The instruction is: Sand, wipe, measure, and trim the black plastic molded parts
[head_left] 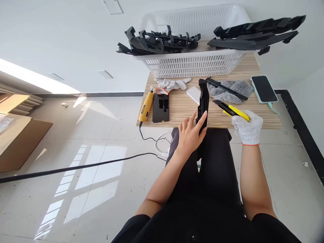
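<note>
Striped wooden table (182,108) seen beyond left hand (189,135). White basket (194,62) set at far edge. Yellow tool (146,107), dark phone (160,108) laid left of hand; grey cloth (234,90), mint-cased phone (263,88) beyond gloved right hand (248,130).

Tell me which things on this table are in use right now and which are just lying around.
In use:
left hand gripping a black plastic part
gloved right hand holding a yellow utility knife

Lying about:
white basket of black parts
teal phone
grey cloth
spare gloves
yellow rotary tool
</note>
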`<state>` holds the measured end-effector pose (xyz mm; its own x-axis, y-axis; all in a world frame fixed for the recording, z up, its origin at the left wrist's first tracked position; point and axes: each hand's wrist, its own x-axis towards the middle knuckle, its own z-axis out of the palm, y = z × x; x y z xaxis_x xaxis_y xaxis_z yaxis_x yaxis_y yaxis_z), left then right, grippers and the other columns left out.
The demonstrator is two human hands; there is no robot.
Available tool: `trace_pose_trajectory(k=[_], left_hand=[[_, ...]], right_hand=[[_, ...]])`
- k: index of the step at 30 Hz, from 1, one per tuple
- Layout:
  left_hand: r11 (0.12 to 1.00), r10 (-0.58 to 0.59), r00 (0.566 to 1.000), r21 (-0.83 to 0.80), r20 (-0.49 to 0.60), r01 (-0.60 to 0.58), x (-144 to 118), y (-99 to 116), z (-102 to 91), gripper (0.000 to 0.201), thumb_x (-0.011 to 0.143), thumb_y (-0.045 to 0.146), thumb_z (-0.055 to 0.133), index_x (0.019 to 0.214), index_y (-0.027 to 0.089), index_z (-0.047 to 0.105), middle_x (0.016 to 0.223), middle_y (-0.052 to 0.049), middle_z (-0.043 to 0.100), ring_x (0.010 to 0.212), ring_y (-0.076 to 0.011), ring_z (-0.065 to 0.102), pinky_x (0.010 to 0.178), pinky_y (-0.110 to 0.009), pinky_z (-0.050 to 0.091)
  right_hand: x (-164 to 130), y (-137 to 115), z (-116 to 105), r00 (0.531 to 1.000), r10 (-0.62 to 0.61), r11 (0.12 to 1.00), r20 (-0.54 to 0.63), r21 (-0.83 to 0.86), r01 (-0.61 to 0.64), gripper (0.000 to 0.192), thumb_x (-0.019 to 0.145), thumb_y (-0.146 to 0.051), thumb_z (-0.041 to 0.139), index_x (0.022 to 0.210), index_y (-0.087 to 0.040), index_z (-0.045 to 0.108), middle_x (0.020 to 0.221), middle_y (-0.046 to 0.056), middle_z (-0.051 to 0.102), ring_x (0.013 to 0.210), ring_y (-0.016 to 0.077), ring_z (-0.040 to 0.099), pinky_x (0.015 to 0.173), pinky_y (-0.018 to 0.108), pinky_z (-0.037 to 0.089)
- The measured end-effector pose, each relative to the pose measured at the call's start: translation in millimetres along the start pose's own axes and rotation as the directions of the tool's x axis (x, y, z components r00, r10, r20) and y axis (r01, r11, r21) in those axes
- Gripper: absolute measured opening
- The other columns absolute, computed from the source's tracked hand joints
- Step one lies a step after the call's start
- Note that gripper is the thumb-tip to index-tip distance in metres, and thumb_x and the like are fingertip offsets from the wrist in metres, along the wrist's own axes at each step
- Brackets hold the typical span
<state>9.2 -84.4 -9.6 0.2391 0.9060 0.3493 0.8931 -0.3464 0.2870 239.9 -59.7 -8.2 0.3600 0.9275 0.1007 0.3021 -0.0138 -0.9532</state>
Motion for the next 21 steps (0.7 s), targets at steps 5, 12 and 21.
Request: trace_pose_trajectory(k=[5, 12, 21], left_hand=[[0.999, -0.017, 0.998, 0.032, -0.063, 0.019, 10, 4, -5.0, 0.054, 0.099, 0.036, 0.049, 0.153, 0.035, 0.042, 0.155, -0.008, 0.048, 0.121, -0.0324, 0.053, 0.100, -0.049, 0.042], [0.999, 0.002, 0.996, 0.036, -0.084, 0.001, 20, 11, -10.5, 0.056, 0.099, 0.032, 0.046, 0.155, 0.030, 0.040, 0.144, -0.010, 0.059, 0.121, -0.0304, 0.056, 0.104, -0.048, 0.039], [0.999, -0.047, 0.996, 0.002, -0.073, 0.047, 40, 23, -15.3, 0.062, 0.099, 0.031, 0.044, 0.159, 0.023, 0.031, 0.113, -0.011, 0.069, 0.105, -0.0262, 0.060, 0.104, -0.044, 0.038]], right_hand=[[-1, -6, 1, 0.996, 0.068, 0.964, -0.061, 0.263, -0.050, 0.016, 0.066, -0.022, 0.075, 0.062, -0.021, 0.059, 0.046, -0.002, 0.052, 0.039, 0.0092, 0.039, 0.036, 0.026, 0.031], [-1, -9, 0, 0.996, 0.089, 0.965, -0.028, 0.251, -0.079, 0.010, 0.065, -0.021, 0.075, 0.068, -0.020, 0.065, 0.046, -0.002, 0.052, 0.040, 0.0094, 0.039, 0.035, 0.025, 0.030], [0, -2, 0, 0.998, 0.055, 0.966, -0.036, 0.256, -0.044, 0.010, 0.064, -0.022, 0.076, 0.067, -0.019, 0.066, 0.046, -0.003, 0.051, 0.038, 0.0086, 0.039, 0.036, 0.025, 0.030]])
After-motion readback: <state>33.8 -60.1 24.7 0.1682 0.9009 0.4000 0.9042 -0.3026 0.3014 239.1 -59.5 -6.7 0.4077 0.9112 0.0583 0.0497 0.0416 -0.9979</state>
